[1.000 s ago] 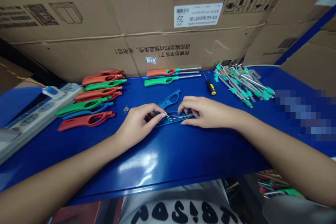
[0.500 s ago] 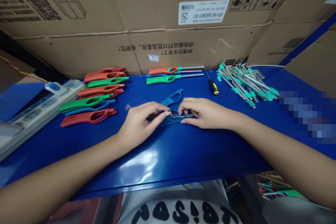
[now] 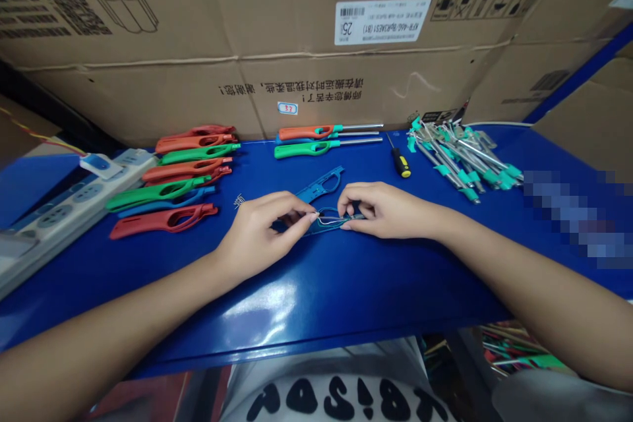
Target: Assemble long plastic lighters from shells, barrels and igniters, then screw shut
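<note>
A blue lighter shell half [image 3: 316, 231] lies on the table under both my hands, with a thin white wire [image 3: 327, 221] running along it. My left hand [image 3: 270, 227] pinches the wire's left end between thumb and forefinger. Over the shell's right end, my right hand [image 3: 383, 211] is closed around a greyish metal tube [image 3: 360, 216], mostly hidden by the fingers. Just behind them rests another blue shell half [image 3: 321, 186], with its handle loop to the right. Small screws [image 3: 239, 200] lie in a little pile beyond my left hand.
Red, orange, green and blue lighter handles [image 3: 163, 219] are stacked at left beside a white power strip [image 3: 74, 198]. Lighters with metal tubes [image 3: 306, 149] lie at the back, near a yellow-black screwdriver [image 3: 401, 162]. Metal tubes with teal ends [image 3: 459, 158] are heaped at right. Cardboard boxes [image 3: 291, 33] stand behind.
Both hands keep almost the same hold over the blue shell half. The view has shifted very slightly; nothing else has visibly moved.
</note>
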`<state>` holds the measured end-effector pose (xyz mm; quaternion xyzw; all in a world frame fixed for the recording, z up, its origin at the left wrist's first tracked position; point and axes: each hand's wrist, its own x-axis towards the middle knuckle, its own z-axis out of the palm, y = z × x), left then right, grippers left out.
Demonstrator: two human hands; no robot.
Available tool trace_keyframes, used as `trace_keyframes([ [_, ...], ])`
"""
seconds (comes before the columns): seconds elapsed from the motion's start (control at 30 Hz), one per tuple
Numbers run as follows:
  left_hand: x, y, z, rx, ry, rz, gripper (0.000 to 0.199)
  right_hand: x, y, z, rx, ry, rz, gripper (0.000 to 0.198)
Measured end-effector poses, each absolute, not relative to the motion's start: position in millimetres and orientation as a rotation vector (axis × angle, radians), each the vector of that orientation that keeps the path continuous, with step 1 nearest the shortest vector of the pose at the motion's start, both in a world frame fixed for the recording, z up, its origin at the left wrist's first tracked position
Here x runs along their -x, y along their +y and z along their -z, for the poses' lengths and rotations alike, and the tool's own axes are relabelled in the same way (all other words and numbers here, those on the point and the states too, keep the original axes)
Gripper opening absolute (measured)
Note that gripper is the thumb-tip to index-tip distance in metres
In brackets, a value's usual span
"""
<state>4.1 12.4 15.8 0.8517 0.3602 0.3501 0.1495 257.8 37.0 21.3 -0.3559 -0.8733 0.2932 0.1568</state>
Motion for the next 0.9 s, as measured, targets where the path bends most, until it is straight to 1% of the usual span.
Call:
trace_keyframes([
  [0.13, -1.3, 15.9, -17.5, -2.413, 1.056, -0.914, 0.013, -259.0, 37.0, -21.6, 0.980, -2.485, -0.887, 0.008],
  [0.33, 5.8, 27.1, -21.4, -2.304, 1.068, -0.683, 0.015, -262.2, 39.6, -20.4, 0.938, -2.480, -0.963, 0.008],
  [0.47, 7.0, 27.5, -19.7, -2.327, 1.028, -0.693, 0.013, -264.4, 42.1, -19.1, 0.920, -2.479, -0.984, 0.010],
  [0.67, 4.9, 22.3, -16.0, -2.329, 1.096, -0.768, 0.011, -263.4, 41.6, -19.3, 0.941, -2.462, -1.021, 0.010],
  [0.9, 4.1, 13.1, -20.5, -2.546, 1.075, -0.658, 0.018, -262.5, 40.4, -18.7, 0.919, -2.507, -0.928, 0.008],
])
